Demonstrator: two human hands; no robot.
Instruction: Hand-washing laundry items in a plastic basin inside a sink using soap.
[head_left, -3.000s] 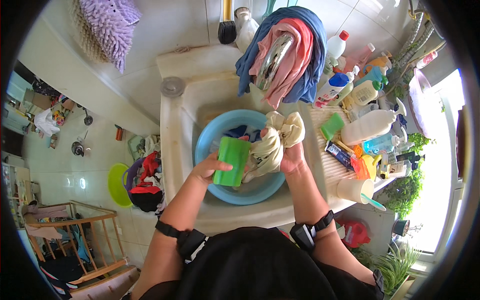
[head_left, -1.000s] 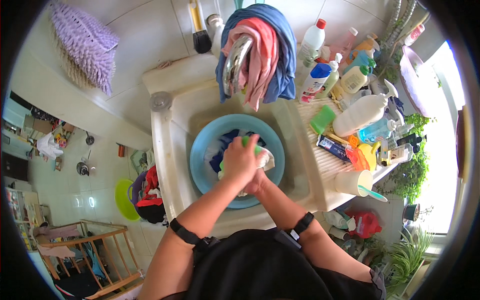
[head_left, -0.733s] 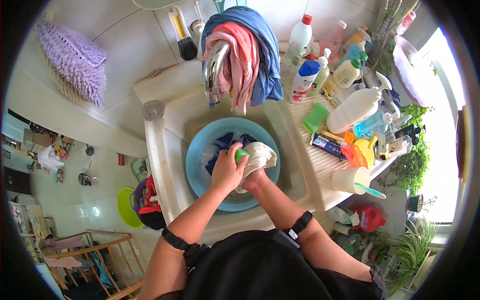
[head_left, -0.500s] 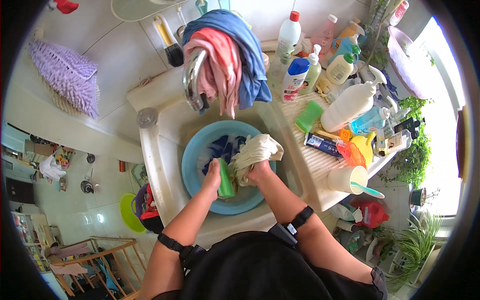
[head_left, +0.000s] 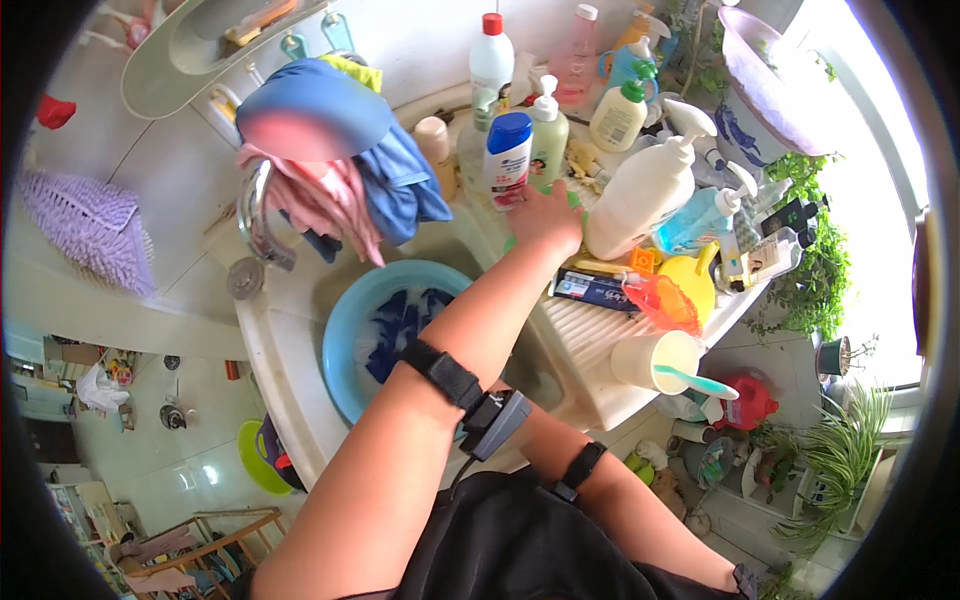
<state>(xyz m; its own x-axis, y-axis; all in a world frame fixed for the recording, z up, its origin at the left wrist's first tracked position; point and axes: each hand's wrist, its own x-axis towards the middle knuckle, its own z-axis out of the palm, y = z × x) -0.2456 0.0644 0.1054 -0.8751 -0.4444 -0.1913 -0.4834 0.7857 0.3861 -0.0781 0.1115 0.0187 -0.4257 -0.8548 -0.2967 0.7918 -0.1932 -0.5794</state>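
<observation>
Green bar (head_left: 574,200) lies under the left hand (head_left: 548,218), on the ribbed ledge (head_left: 572,332) to the right of the basin (head_left: 337,350). The back of that hand faces up. Green shows past it on two sides; I cannot tell whether this is one piece or two, or whether the fingers pinch it or only touch it. The right hand is hidden behind the left forearm, near the basin's right side, so its state cannot be told either.

Close to the left hand, behind and right of the basin, stand a blue-capped bottle (head_left: 508,165) and a big white pump bottle (head_left: 640,200). A dark blue tube (head_left: 592,289) lies right of the basin, and farther right are an orange net (head_left: 663,302) and a cream cup (head_left: 640,362) with a teal toothbrush (head_left: 700,382) leaning out. Inside the basin is navy cloth (head_left: 398,335). Behind the basin, pink cloth (head_left: 322,195) and blue cloth (head_left: 405,190) hang over the faucet (head_left: 255,220). Well left of the basin hangs a lilac mop head (head_left: 85,225)
</observation>
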